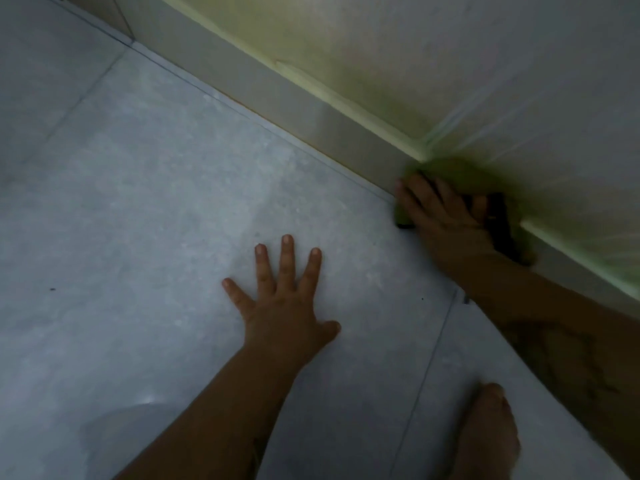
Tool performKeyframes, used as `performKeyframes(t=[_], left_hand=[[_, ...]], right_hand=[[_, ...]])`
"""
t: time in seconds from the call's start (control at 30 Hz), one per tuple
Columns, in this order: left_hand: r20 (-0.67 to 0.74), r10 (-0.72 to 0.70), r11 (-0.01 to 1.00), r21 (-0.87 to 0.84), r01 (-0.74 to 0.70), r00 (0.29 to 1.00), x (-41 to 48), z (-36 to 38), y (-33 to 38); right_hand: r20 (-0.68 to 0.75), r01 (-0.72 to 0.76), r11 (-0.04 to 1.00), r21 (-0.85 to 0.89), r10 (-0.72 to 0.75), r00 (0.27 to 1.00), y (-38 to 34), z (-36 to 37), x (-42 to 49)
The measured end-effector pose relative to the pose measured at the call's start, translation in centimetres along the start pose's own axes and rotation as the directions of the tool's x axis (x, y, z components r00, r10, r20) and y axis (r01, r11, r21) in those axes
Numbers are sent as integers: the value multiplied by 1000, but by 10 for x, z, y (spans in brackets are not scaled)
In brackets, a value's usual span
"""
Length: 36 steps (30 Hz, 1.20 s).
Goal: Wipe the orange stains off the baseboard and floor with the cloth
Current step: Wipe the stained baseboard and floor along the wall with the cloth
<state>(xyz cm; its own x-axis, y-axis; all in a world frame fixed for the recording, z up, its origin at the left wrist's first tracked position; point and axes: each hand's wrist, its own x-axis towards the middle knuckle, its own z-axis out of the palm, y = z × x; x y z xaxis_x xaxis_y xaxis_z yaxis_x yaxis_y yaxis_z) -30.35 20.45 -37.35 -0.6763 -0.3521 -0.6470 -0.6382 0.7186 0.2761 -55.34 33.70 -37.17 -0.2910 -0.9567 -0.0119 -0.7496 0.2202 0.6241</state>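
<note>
My right hand presses a green cloth against the pale baseboard where it meets the grey tiled floor. The cloth is bunched under my fingers and partly hidden by them; it looks blurred. My left hand lies flat on the floor with fingers spread, holding nothing, well to the left of the cloth. The scene is dim, and I can make out no clear orange stain; a thin orange-brown line runs along the joint at the foot of the baseboard.
The wall above the baseboard has a yellowish tint. A bare foot rests on the floor at the bottom right. Grout lines cross the tiles, and a small dark speck lies at the left.
</note>
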Motion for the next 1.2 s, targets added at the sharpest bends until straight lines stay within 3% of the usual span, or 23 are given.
performKeyframes(t=[0.07, 0.17, 0.23, 0.33, 0.43, 0.5, 0.57, 0.7, 0.8, 0.9, 0.97, 1.0, 1.13, 1.2], left_hand=[[-4, -12, 1000, 7, 12, 1000, 0, 0, 2], [-6, -59, 998, 16, 59, 998, 0, 0, 7], [-3, -71, 997, 24, 71, 997, 0, -1, 12], [-5, -34, 998, 44, 35, 999, -1, -4, 20], [-50, 14, 997, 78, -10, 999, 0, -9, 21], [-105, 26, 997, 70, -18, 994, 5, -15, 12], [-174, 7, 999, 35, -1, 985, 9, -22, 0], [-309, -16, 1000, 7, 19, 951, 15, -30, -33], [-365, 10, 1000, 26, -1, 931, 16, -30, -57], [-351, 102, 990, 131, -58, 931, 17, -21, -72], [-364, 139, 981, 180, -77, 921, 19, -17, -75], [-379, 143, 981, 180, -78, 914, 19, -16, -75], [-412, 150, 981, 175, -84, 899, 20, -15, -76], [-416, 154, 982, 167, -91, 896, 21, -15, -77]], right_hand=[[-12, -6, 992, -123, 5, 1000, -23, -13, 46], [-123, 20, 1000, -13, -21, 992, -52, -35, 105], [-74, 7, 1000, -16, -8, 997, -53, -39, 115], [-74, 5, 1000, -26, -7, 997, -30, -33, 69], [-78, -193, 962, 194, 211, 974, -6, -24, -10], [-72, -271, 836, 478, 345, 936, 6, -28, -38], [4, -353, 613, 707, 496, 868, 13, -44, -35], [279, -493, 156, 856, 663, 694, -10, -98, -24], [438, -563, -48, 825, 682, 585, -42, -132, -42], [598, -712, -48, 700, 585, 548, -71, -117, -55], [712, -824, 131, 552, 440, 547, -80, -90, -50], [767, -869, 189, 458, 411, 494, -83, -78, -44], [772, -968, 84, 238, 588, 241, -90, -57, -1], [718, -961, 115, 252, 644, 265, -102, -57, 15]])
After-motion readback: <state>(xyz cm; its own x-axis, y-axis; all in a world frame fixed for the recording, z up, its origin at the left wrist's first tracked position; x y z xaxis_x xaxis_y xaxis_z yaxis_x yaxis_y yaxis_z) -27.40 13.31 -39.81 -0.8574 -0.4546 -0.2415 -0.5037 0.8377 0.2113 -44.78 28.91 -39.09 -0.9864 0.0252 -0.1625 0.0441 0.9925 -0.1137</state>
